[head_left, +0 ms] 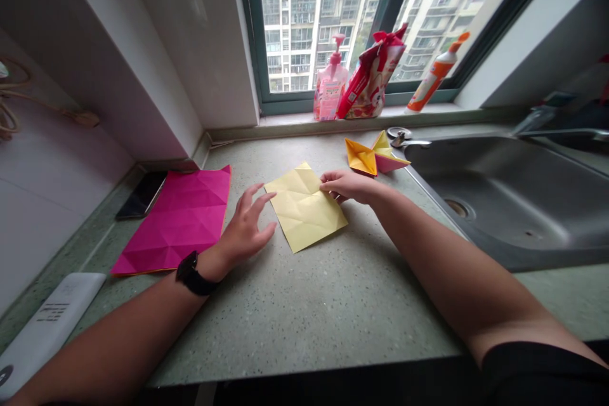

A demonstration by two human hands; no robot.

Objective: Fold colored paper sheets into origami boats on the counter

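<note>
A pale yellow sheet of paper (307, 212), marked with crease lines, lies at the middle of the counter. My right hand (346, 186) pinches its right edge between thumb and fingers. At the sheet's left edge is my left hand (248, 223), fingers spread and holding nothing; I cannot tell whether its fingertips touch the paper. A black watch sits on the left wrist. Further left lies a larger creased magenta sheet (183, 219) with an orange underside. Beyond my right hand stands a folded paper piece (364, 158) in orange, yellow and pink.
A dark phone (141, 195) lies partly beside the magenta sheet. A white device (57, 311) is at the lower left. The steel sink (495, 196) is on the right. On the windowsill stand a pink pump bottle (329, 90), a red bag (373, 79) and an orange-white bottle (432, 81).
</note>
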